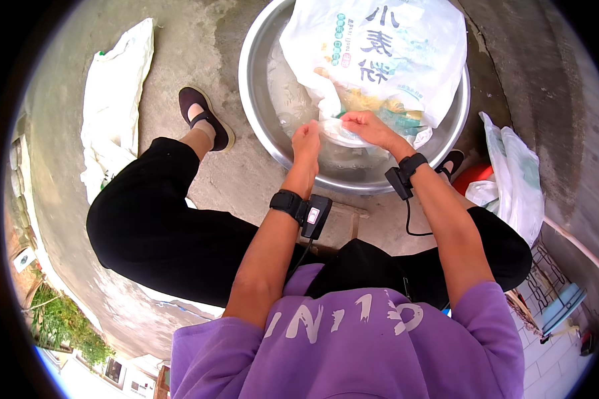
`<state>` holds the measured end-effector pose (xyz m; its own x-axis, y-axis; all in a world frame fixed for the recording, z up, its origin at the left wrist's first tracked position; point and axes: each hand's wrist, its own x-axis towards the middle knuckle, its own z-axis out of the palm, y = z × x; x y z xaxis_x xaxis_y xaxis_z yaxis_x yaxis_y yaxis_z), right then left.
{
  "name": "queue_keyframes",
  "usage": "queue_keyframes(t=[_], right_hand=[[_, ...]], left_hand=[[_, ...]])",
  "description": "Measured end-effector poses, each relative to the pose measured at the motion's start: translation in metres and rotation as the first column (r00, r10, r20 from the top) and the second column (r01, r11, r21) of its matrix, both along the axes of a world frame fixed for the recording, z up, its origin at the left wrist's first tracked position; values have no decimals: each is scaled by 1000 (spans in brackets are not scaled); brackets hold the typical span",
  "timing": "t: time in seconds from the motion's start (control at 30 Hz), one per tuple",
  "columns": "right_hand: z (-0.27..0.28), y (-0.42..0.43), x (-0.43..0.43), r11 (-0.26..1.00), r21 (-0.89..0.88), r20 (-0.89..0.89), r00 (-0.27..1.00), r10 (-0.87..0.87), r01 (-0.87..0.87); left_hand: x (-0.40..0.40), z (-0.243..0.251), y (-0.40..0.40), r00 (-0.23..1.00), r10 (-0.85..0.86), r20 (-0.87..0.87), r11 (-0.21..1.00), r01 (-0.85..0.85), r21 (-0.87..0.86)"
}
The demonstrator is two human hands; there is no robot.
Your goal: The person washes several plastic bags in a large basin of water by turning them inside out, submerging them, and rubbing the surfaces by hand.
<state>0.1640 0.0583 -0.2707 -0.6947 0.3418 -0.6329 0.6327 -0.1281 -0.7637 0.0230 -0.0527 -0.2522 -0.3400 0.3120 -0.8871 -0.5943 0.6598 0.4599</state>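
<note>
A large round metal basin (256, 107) with water in its bottom stands on the ground before me. A white printed flour bag (429, 65) lies across it, its upper part reaching over the far rim. My left hand (307, 142) pinches the bag's near edge at its left side. Close to its right, my right hand (369, 130) grips the same bunched edge with fingers and thumb. A stretch of white material spans the gap between the two hands, low over the water. Both wrists wear black straps with small black boxes.
A white bag (112, 99) lies on the concrete at left, near my shoe (207, 117). At right are white plastic bags (514, 174) beside a red object (474, 177). A pale pole (581, 249) and a blue item (563, 308) stand farther right. A wooden piece (347, 209) shows below the basin.
</note>
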Motion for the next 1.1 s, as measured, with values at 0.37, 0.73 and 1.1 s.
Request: queue_keyframes(t=[0.37,0.73,1.1], right_hand=[[67,-16,5,875,-55,-222,849,-480,481],[98,-64,-64,536,702,-373,883,-285,469],[68,-60,-56,565,724,-284,917,-279,396]], left_hand=[[12,48,30,988,152,16,923,-147,356],[24,35,20,952,302,-57,896,-262,359],[29,37,21,855,440,275,847,-497,190]])
